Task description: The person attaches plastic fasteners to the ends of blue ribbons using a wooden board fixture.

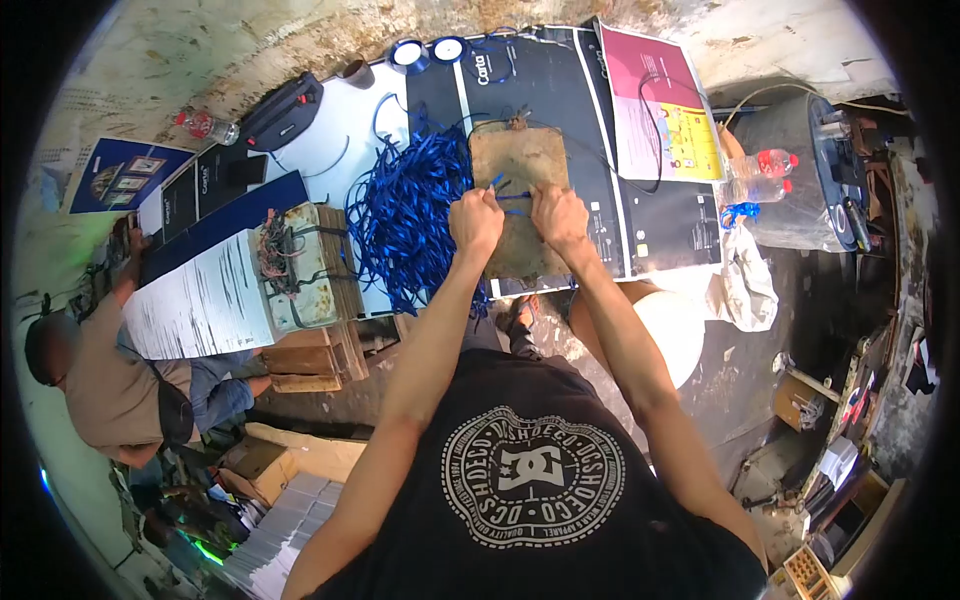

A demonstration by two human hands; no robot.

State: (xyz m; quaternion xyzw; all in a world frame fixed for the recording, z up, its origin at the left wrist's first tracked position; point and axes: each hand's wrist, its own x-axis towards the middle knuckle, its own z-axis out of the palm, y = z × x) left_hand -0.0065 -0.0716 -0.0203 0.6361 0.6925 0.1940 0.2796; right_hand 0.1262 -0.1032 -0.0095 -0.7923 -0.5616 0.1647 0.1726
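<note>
A short length of blue ribbon (515,196) runs between my two fists above a worn brown board (516,152). My left hand (476,222) is closed at the ribbon's left side, its fingers curled in. Closed too, my right hand (561,216) grips the other side a short way off. The exact fingertip hold is partly hidden. Beside my left hand lies a big tangled heap of blue ribbons (405,220), reaching over the table's near edge.
Ribbon spools (450,50) stand by the wall. A strapped block of boards (305,265) is left of the heap. A magenta and yellow printed sheet (660,105) and bottles (765,188) lie to the right. Another person (125,385) sits at far left.
</note>
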